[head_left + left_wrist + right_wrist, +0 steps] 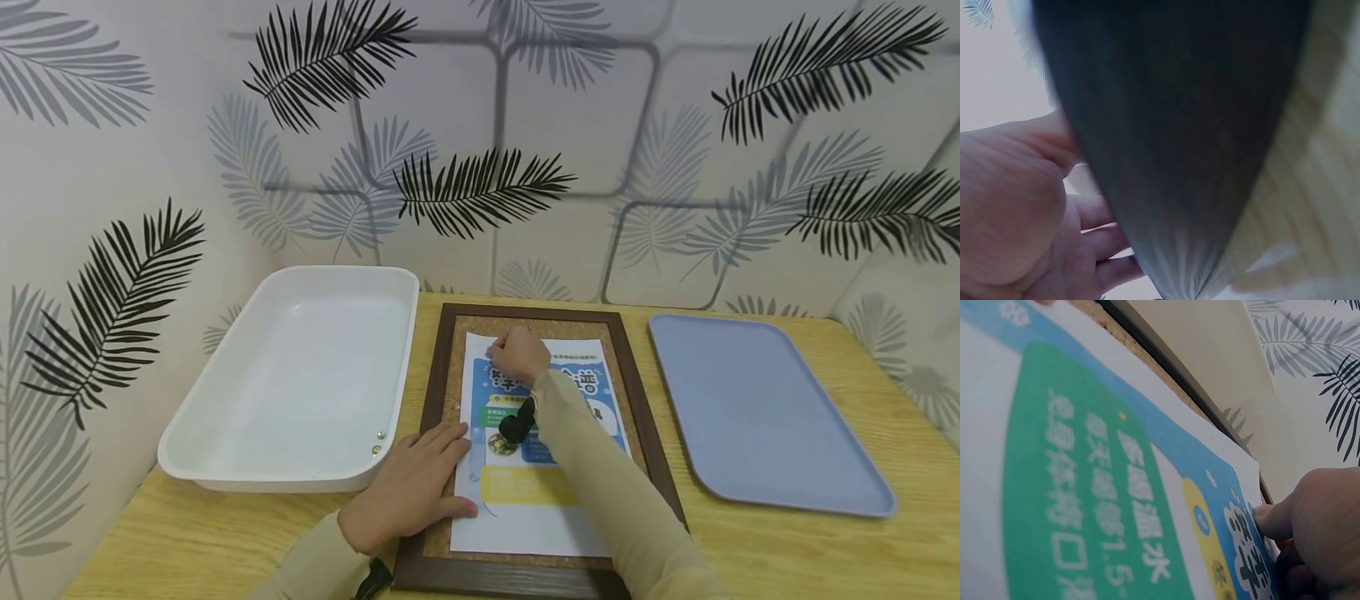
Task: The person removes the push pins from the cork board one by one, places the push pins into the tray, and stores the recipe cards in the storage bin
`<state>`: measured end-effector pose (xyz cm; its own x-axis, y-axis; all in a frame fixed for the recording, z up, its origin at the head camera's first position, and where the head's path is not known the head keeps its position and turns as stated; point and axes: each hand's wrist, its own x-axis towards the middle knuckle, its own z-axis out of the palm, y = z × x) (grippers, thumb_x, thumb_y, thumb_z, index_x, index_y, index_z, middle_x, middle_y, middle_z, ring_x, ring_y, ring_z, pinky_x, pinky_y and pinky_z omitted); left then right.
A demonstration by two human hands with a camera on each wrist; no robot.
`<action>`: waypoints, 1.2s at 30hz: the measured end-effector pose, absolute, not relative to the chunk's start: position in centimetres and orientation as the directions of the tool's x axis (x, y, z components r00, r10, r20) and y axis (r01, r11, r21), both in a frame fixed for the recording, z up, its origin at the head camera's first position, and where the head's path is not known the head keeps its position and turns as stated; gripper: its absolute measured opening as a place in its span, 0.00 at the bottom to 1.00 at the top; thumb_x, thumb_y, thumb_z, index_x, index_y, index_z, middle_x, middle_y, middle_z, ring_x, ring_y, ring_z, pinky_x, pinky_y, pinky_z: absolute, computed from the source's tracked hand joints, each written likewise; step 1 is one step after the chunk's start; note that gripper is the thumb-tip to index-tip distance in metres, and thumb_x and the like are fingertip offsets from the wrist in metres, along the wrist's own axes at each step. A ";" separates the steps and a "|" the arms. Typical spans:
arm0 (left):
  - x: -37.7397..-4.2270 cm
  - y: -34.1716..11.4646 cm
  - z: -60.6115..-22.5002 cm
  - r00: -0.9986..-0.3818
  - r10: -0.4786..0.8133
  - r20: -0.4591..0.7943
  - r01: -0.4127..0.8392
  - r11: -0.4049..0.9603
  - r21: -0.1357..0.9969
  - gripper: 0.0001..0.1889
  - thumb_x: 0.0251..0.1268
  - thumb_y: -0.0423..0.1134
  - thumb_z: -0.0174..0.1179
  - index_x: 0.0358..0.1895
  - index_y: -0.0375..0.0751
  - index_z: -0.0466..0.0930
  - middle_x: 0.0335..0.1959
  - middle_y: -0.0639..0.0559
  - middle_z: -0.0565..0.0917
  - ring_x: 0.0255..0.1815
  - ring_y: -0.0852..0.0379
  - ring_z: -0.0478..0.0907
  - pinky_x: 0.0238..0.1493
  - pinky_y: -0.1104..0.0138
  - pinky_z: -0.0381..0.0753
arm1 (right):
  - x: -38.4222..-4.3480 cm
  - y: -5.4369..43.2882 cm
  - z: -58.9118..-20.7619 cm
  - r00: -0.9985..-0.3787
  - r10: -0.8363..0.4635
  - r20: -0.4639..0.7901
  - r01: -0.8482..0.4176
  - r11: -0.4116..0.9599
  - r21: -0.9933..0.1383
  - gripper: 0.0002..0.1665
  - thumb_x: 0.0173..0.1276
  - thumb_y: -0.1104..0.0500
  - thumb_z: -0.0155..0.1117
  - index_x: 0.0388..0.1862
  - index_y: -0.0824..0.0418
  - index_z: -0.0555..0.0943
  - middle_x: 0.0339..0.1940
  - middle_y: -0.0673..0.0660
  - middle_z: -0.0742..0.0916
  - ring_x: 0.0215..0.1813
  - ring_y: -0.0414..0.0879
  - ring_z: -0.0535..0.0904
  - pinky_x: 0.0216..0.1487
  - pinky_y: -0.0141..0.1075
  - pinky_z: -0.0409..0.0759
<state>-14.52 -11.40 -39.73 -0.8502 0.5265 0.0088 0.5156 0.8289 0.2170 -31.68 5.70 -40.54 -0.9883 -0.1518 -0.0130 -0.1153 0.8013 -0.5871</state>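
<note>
A flat, blue-and-white printed paper sheet point(543, 532) is lying on a grainy cork board point(573, 328) framed in dark brown wood point(510, 577); the left hand point(416, 482) is resting loosely spread across the sheet's left edge, while the right hand point(522, 354), fingers curled, is pressing its thumb near the upper-left corner, anything pinched being hidden.

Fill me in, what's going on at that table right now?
A person has both hands on a printed poster lying on a brown-framed corkboard. The left hand rests across the corkboard's left side, fingertips over the poster's edge. The right hand, fingers curled, touches the poster near its top left corner; whether it pinches anything is hidden. A white tray holding two small round objects stands left of the corkboard, a lavender-blue tray right of it.
</note>
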 end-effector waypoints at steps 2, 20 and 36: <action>-14.5 -11.4 -39.7 -0.852 0.524 0.008 0.513 0.830 0.219 0.39 0.55 0.61 0.64 0.64 0.37 0.71 0.70 0.43 0.68 0.71 0.44 0.64 0.62 0.48 0.69 | -31.7 5.7 -40.6 -0.986 -0.164 -0.010 -0.126 0.794 -0.595 0.20 0.70 0.55 0.58 0.16 0.57 0.80 0.14 0.49 0.77 0.19 0.42 0.70 0.27 0.35 0.67; -14.4 -11.2 -39.7 -0.854 0.519 -0.015 0.501 0.832 0.238 0.40 0.55 0.61 0.64 0.64 0.36 0.71 0.71 0.43 0.67 0.71 0.44 0.64 0.63 0.46 0.69 | -32.0 6.2 -41.6 -0.986 -0.167 -0.002 -0.133 0.790 -0.598 0.12 0.71 0.54 0.58 0.35 0.58 0.86 0.31 0.54 0.87 0.29 0.45 0.79 0.41 0.43 0.78; -14.5 -11.2 -39.5 -0.854 0.521 -0.009 0.502 0.828 0.251 0.39 0.55 0.60 0.65 0.64 0.36 0.71 0.70 0.43 0.67 0.71 0.44 0.64 0.63 0.46 0.68 | -32.4 6.3 -41.9 -0.983 -0.180 0.017 -0.154 0.785 -0.599 0.12 0.71 0.53 0.58 0.38 0.58 0.85 0.32 0.53 0.86 0.30 0.45 0.79 0.44 0.45 0.78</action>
